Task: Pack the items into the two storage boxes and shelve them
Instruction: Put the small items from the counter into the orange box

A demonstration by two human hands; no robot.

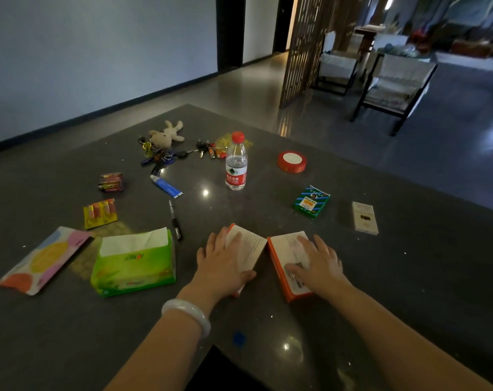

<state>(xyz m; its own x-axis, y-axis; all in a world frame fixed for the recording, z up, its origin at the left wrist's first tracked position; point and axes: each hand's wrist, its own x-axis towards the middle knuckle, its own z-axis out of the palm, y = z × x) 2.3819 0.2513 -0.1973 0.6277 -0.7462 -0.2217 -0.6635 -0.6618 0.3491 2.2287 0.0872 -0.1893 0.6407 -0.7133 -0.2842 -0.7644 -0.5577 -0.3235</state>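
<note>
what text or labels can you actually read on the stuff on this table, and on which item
Water bottle: red label with white Chinese characters, too small to read.
Green card box: a script word on a yellow band, too blurred to read.
Green tissue pack: red logo, unreadable.
Two orange-edged boxes, under the left hand and right hand: fine print, blurred.
White box: print too small.

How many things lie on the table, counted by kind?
Small boxes: 4 (two orange-white, green, white)
Tissue packs: 2
Battery packs: 2
Water bottle: 1
Tape roll: 1
Pen: 1
Blue tube: 1
Key bunches: 2
Total: 14
</note>
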